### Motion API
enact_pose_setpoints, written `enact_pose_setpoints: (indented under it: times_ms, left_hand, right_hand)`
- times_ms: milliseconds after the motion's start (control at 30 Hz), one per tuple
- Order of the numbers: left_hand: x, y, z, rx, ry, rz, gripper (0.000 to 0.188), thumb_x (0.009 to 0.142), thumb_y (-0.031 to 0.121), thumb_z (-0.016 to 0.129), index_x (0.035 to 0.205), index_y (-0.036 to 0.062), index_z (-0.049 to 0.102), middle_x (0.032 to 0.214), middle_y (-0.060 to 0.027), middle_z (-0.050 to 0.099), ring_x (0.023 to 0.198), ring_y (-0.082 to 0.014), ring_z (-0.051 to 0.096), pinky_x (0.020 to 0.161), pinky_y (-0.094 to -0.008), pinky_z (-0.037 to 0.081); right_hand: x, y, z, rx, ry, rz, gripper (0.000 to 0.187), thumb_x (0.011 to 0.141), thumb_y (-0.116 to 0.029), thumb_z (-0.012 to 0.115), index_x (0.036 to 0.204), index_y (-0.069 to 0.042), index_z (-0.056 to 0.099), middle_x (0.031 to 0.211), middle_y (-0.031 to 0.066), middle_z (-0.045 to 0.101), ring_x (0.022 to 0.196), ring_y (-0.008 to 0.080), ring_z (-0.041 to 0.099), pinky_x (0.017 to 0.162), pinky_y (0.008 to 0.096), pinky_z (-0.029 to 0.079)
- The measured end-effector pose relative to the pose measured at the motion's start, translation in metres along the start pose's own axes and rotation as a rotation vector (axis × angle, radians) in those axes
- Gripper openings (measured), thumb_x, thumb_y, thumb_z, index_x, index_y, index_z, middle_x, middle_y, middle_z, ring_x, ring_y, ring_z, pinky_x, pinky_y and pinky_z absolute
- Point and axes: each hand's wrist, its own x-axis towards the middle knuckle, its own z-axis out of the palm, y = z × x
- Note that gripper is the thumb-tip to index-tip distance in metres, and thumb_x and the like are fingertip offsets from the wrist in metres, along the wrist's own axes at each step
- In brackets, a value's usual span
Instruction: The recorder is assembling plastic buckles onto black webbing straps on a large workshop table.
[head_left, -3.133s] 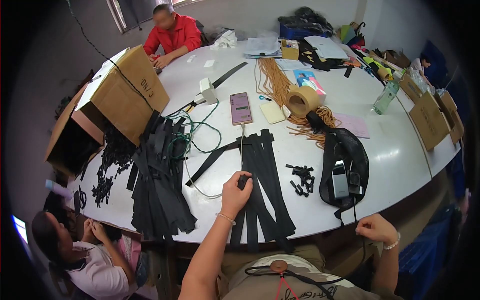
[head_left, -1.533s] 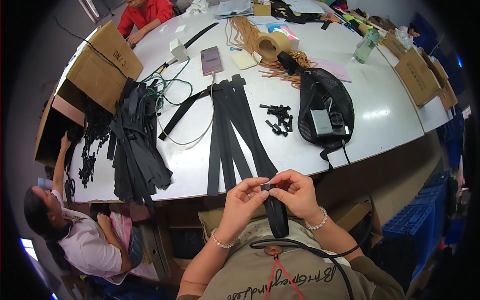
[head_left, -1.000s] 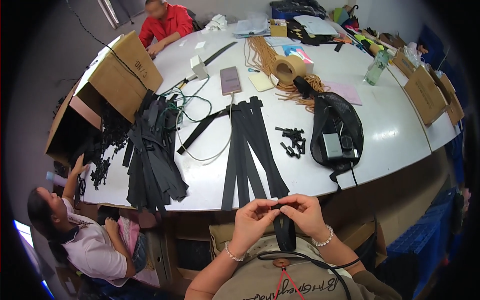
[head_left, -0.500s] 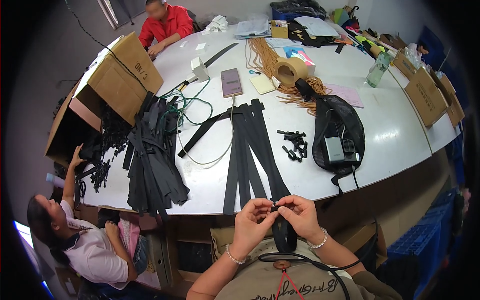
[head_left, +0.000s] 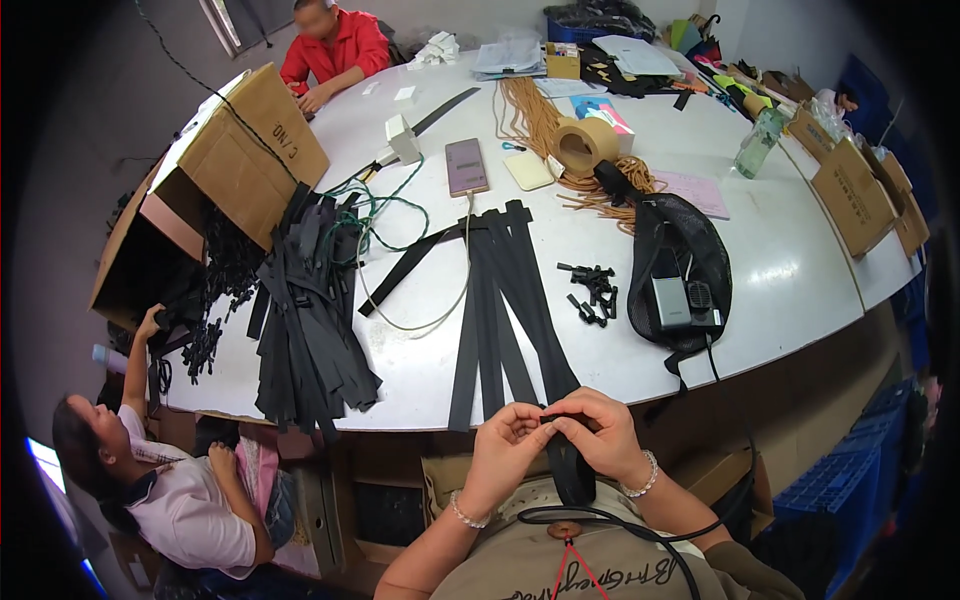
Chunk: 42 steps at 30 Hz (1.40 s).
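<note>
Close in front of my body, at the table's near edge, my left hand (head_left: 505,452) and my right hand (head_left: 598,436) meet with fingertips pinched together. Both pinch the end of a black flat strap (head_left: 571,474), whose lower part hangs in a loop below the fingers. A small black piece may be between the fingertips; they cover it almost wholly. More black straps (head_left: 487,325) lie fanned out on the table just beyond my hands. Right of them rests a loose pile of small black plastic pieces (head_left: 594,291).
On the left, a heap of black straps (head_left: 312,330) lies beside an open cardboard box (head_left: 255,150). A person (head_left: 180,490) there reaches toward the box. A black mesh bag (head_left: 655,235), a phone (head_left: 466,168) with a cable, and a tape roll (head_left: 587,146) occupy the table. Another person (head_left: 345,50) sits across.
My fingers have closed further over the strap end, the right index finger shifting across it, so the dark bit between them shows less. The left-hand person's reaching hand has moved slightly.
</note>
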Motion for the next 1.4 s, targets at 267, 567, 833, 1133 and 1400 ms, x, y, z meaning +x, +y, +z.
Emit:
enact_pose_setpoints:
  times_ms: [267,567,833,1133,1400]
  left_hand:
    - [-0.004,0.006,0.004,0.193,0.037,0.048,0.012,0.084,0.007,0.066,0.092,-0.0021,0.065,0.079,0.0012,0.063,0.069,-0.0019,0.053,0.06,-0.0164,0.044]
    - [-0.005,0.001,0.002,0.303,0.096,0.176,0.01,0.081,0.006,0.068,0.086,-0.0028,0.065,0.075,-0.0015,0.064,0.067,-0.0037,0.055,0.057,-0.019,0.045]
    - [-0.002,0.012,0.005,0.336,0.114,0.224,0.006,0.081,0.0,0.067,0.086,-0.0029,0.064,0.078,0.0006,0.062,0.068,-0.0029,0.053,0.058,-0.0165,0.043]
    - [-0.005,0.008,0.006,0.246,0.098,0.139,0.012,0.081,0.002,0.067,0.092,-0.0028,0.065,0.082,-0.0021,0.065,0.073,-0.004,0.057,0.064,-0.0182,0.047]
    - [-0.006,0.015,0.018,-0.029,0.093,0.132,0.02,0.082,-0.001,0.065,0.102,-0.0014,0.062,0.088,-0.0008,0.062,0.078,-0.0043,0.055,0.067,-0.016,0.046]
  right_hand:
    - [-0.001,0.003,0.005,-0.05,0.105,-0.119,0.014,0.078,0.002,0.063,0.092,0.0,0.066,0.082,0.009,0.06,0.071,0.0157,0.059,0.063,0.0241,0.047]
    - [-0.007,0.015,0.017,0.267,0.132,0.054,0.013,0.084,0.002,0.057,0.095,0.003,0.065,0.091,0.0068,0.06,0.08,0.0096,0.057,0.069,0.0204,0.045]
    - [-0.003,0.021,0.022,0.56,0.134,0.222,0.015,0.087,0.002,0.055,0.098,0.004,0.064,0.089,0.0034,0.058,0.082,0.0078,0.054,0.074,0.0195,0.043]
    - [-0.005,0.021,0.016,0.482,0.096,0.071,0.017,0.087,0.002,0.054,0.102,0.004,0.063,0.093,0.0049,0.056,0.084,0.0102,0.053,0.077,0.0219,0.043]
    - [-0.01,0.02,0.019,0.622,0.16,0.16,0.018,0.087,0.0,0.057,0.104,0.004,0.06,0.097,0.0049,0.058,0.087,0.0088,0.056,0.078,0.0195,0.045]
